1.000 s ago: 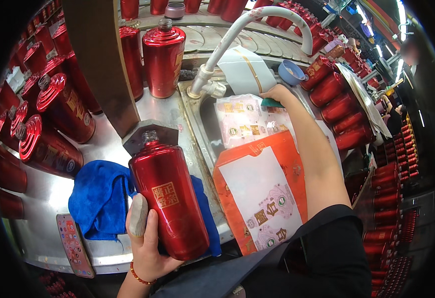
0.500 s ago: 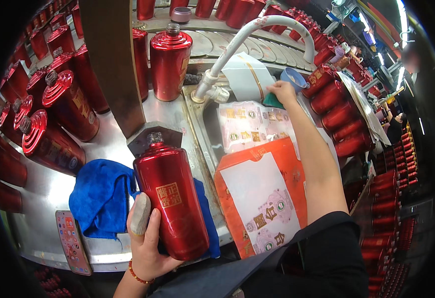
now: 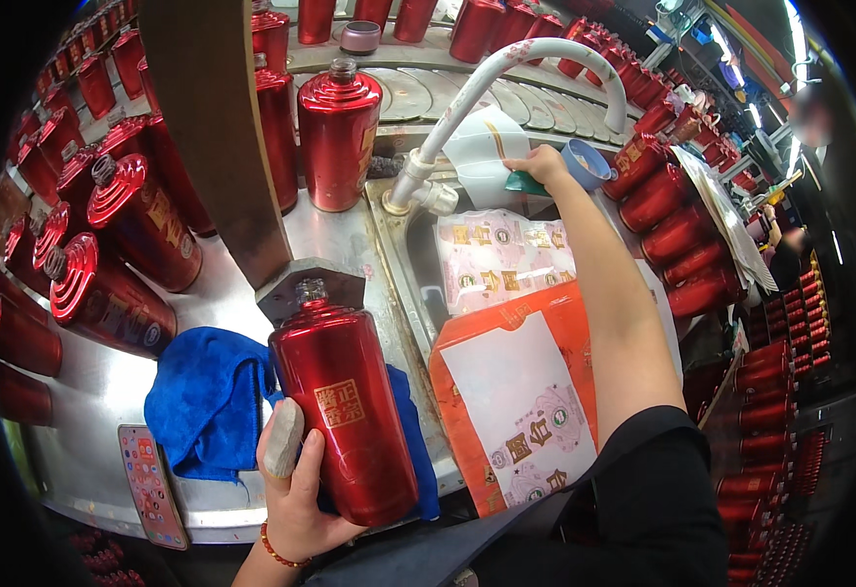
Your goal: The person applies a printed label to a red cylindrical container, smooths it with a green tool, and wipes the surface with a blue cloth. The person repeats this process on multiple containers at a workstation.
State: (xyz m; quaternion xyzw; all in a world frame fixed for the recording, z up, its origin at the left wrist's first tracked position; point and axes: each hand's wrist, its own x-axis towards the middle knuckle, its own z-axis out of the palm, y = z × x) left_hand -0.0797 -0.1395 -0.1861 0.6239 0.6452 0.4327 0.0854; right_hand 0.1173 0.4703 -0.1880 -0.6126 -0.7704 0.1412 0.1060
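My left hand [image 3: 301,499] is closed round the lower side of a shiny red bottle [image 3: 345,430], which leans back against a dark block on the steel bench. A pale grey cover wraps one of its fingers. Out at the far end of the sink, my right hand [image 3: 538,168] pinches a flat green scraper [image 3: 524,183] over a white sheet [image 3: 487,147] with a thin golden strip. Sheets of pink and gold decals [image 3: 501,256] lie just below that. Nearer to me, a white decal sheet [image 3: 506,377] rests on red printed paper [image 3: 448,357].
A blue cloth [image 3: 203,401] and a phone [image 3: 151,479] lie at the left. A white curved tap [image 3: 472,83] arches over the sink, with a blue cup [image 3: 585,161] beyond. Many red bottles [image 3: 144,210] stand at left and right. A brown post [image 3: 208,127] rises behind the held bottle.
My right hand has moved left and slightly up with the green scraper, and the white sheet beneath has shifted and bends. My left hand keeps its hold on the bottle. The view has shifted slightly.
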